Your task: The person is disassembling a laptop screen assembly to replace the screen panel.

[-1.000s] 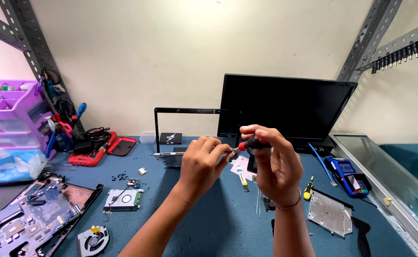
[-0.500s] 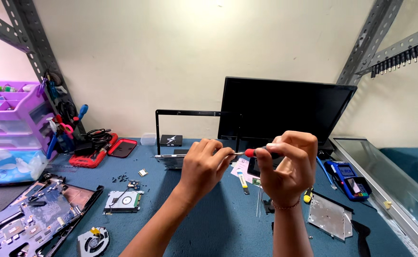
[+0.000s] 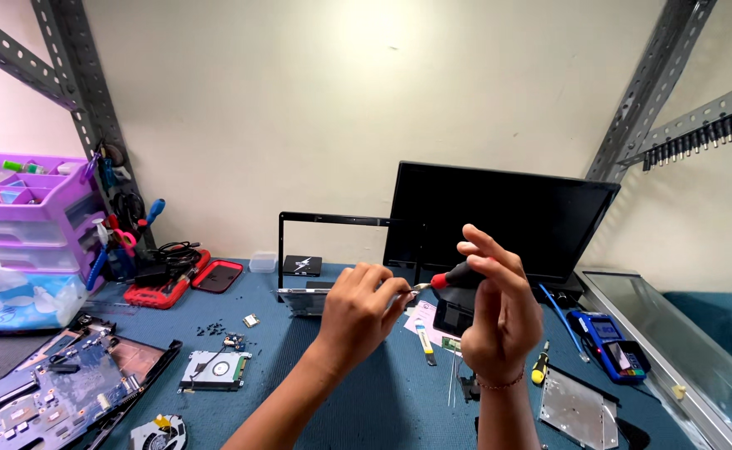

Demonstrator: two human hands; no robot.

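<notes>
Both my hands are raised over the blue mat (image 3: pixel 358 400), in front of a dark laptop screen panel (image 3: pixel 499 218). My right hand (image 3: pixel 493 317) grips a screwdriver with a red and black handle (image 3: pixel 456 277), its shaft pointing left. My left hand (image 3: pixel 358 312) is closed at the screwdriver's tip, fingers pinched around something too small to make out. A small black part (image 3: pixel 452 317) sits just behind my right hand; whether the hand holds it is unclear.
An empty black screen bezel (image 3: pixel 333 221) stands behind the hands. An opened laptop base (image 3: pixel 57 392), a hard drive (image 3: pixel 214 371), a fan (image 3: pixel 157 433) and loose screws (image 3: pixel 212 329) lie left. Purple drawers (image 3: pixel 24 208) far left; a metal plate (image 3: pixel 579 408), a yellow screwdriver (image 3: pixel 539 367) and a blue device (image 3: pixel 608 346) right.
My hands have dropped slightly in view and the right hand's fingers have spread upward on the screwdriver handle. The left hand stays at the tip.
</notes>
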